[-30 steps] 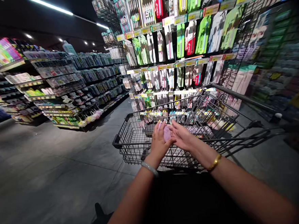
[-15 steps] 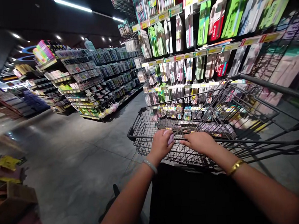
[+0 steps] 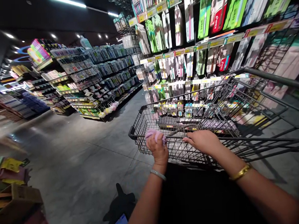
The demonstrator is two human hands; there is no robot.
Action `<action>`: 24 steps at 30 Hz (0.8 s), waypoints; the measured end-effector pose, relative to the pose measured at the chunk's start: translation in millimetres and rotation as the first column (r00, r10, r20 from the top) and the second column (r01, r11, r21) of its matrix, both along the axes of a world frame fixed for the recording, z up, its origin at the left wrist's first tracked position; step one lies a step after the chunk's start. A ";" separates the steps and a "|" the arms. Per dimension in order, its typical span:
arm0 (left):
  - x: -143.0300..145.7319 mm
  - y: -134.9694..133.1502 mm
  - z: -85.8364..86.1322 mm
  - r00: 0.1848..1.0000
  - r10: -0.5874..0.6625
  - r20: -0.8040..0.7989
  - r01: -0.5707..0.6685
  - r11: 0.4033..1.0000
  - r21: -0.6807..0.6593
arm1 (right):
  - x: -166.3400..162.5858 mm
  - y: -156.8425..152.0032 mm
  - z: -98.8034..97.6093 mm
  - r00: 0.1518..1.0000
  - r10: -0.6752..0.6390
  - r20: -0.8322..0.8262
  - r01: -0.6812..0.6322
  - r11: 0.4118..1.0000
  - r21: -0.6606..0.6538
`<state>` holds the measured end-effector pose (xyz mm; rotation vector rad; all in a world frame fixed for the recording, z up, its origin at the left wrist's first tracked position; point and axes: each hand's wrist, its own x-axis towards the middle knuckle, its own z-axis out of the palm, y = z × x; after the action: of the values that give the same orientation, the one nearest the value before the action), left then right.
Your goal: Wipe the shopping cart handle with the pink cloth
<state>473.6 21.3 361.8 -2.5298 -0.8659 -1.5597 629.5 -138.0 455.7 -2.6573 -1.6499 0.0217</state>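
Note:
A shopping cart of dark wire stands in front of me, turned sideways. My left hand is closed around a crumpled lilac cloth, pressing it against the cart's near top rail. Further right along that rail rests my right hand, its fingers curled over the bar. A pale bangle circles my left wrist, and a gold one my right.
Beyond the cart rises a shelf rack hung with packaged toothbrush-like goods. Other loaded shelves stand across the aisle at left. A cardboard box sits at the lower left on the near side. Grey floor lies between.
My left hand has slid left along the rail, and more of the lilac cloth now shows. The right hand stays at the rail. A phone-like screen has come into view below.

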 end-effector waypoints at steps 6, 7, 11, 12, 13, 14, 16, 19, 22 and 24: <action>-24.0 36.0 20.6 0.943 -0.173 -0.285 0.197 0.979 0.059 | -0.6 -1.5 0.3 1.000 -0.006 0.000 0.006 1.000 -0.003; -32.9 50.6 23.8 0.962 -0.123 -0.243 0.132 0.991 0.020 | -0.9 -1.3 0.7 1.000 -0.009 -0.006 0.009 1.000 -0.001; -44.6 74.2 19.2 0.998 0.068 0.013 -0.065 0.981 -0.181 | -1.8 1.1 1.2 0.999 -0.020 -0.036 0.020 1.000 -0.003; -39.5 68.0 13.9 0.991 0.103 0.089 -0.079 0.967 -0.240 | -1.9 1.8 0.9 0.999 -0.022 -0.037 0.022 1.000 0.002; -31.9 58.0 8.0 0.976 0.142 0.166 -0.086 0.948 -0.306 | -1.9 2.3 0.4 0.999 -0.023 -0.033 0.023 1.000 0.008; -22.7 45.7 1.9 0.953 0.178 0.247 -0.076 0.925 -0.373 | -1.9 2.7 -0.2 0.999 -0.022 -0.027 0.023 1.000 0.014; -3.8 21.8 -7.6 0.909 0.202 0.365 -0.001 0.876 -0.483 | -1.8 3.1 -1.7 1.000 -0.018 -0.011 0.018 1.000 0.021; 11.7 9.4 -11.8 0.832 0.286 0.475 0.116 0.748 -0.654 | -0.9 2.7 -3.4 1.000 -0.007 0.013 0.007 1.000 0.022; 6.1 30.0 -8.9 0.724 0.428 0.541 0.216 0.604 -0.767 | 0.0 2.8 -3.2 1.000 -0.010 0.015 0.009 1.000 0.024; 0.0 45.0 -7.6 0.673 0.504 0.542 0.224 0.559 -0.798 | 0.1 3.7 -2.0 1.000 -0.021 0.001 0.021 1.000 0.014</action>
<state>473.6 66.3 354.2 -1.9176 -2.3729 -2.6154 629.6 -134.3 453.7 -2.6649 -1.6168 0.0082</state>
